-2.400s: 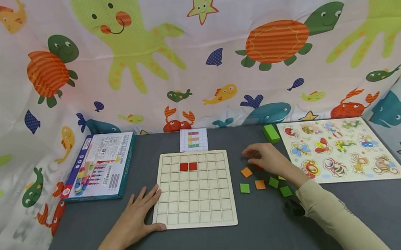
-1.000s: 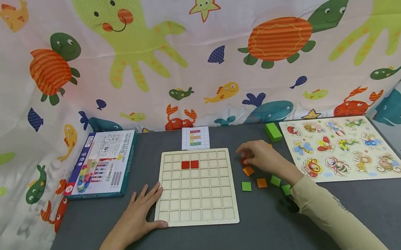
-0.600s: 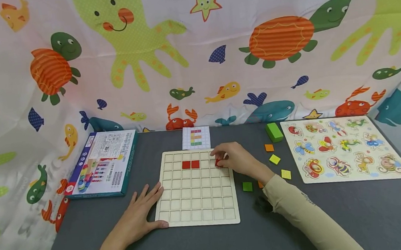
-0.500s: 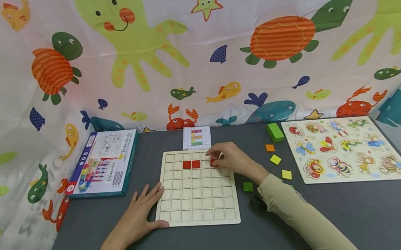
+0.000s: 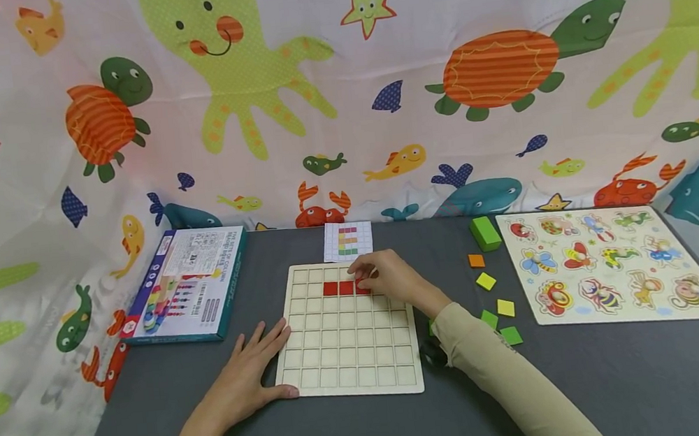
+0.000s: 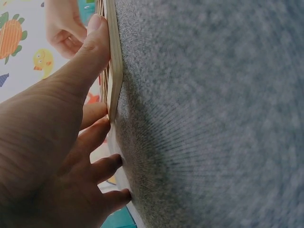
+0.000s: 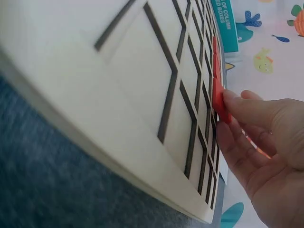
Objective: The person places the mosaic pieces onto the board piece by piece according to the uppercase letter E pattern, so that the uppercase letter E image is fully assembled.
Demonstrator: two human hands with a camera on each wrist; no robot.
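A pale wooden grid board (image 5: pixel 344 339) lies on the table. Two red square tiles (image 5: pixel 337 288) sit side by side in its second row. Thumb and fingers of my right hand (image 5: pixel 396 280) pinch a third red tile (image 7: pixel 220 100) just right of that pair; in the right wrist view it tilts against the grid, and whether it is seated in a cell I cannot tell. My left hand (image 5: pixel 247 374), fingers spread and straight, rests at the board's left edge, with the thumb on the near left corner.
Behind the board is a pattern card (image 5: pixel 347 240). Loose orange (image 5: pixel 476 260), yellow (image 5: pixel 506 308) and green (image 5: pixel 511 336) tiles lie to the right, below a green block (image 5: pixel 485 234). An insect picture board (image 5: pixel 626 307) is farther right. A flat box (image 5: pixel 188 286) lies left.
My right hand has gone from the loose tiles leftward over the board, carrying a red tile up to the two red ones. The left hand has stayed on the board's edge.
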